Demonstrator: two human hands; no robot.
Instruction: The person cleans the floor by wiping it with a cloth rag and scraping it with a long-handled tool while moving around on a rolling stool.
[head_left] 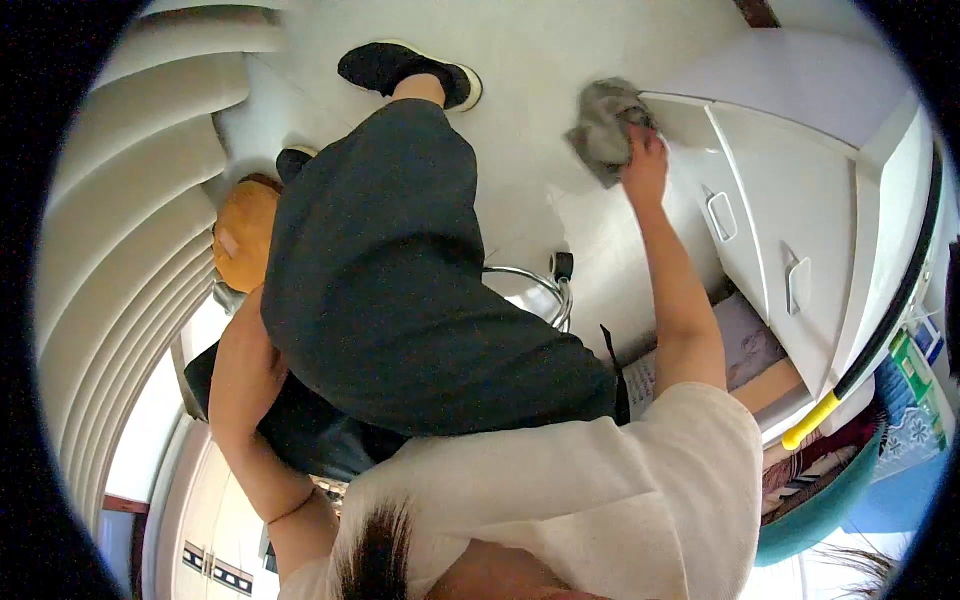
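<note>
My right hand is closed on a crumpled grey cloth. The cloth is by the end of a white cabinet, above the pale floor. On the other side, my left hand is mostly hidden by my dark trouser leg, so its fingers do not show. Close to it is a rounded orange-brown object that I cannot name for certain.
Two metal handles stick out from the cabinet front. A curved chrome leg with a black caster stands beneath me. Cream ribbed upholstery lines the left. A teal tub with fabric is at lower right, near a yellow-ended bar.
</note>
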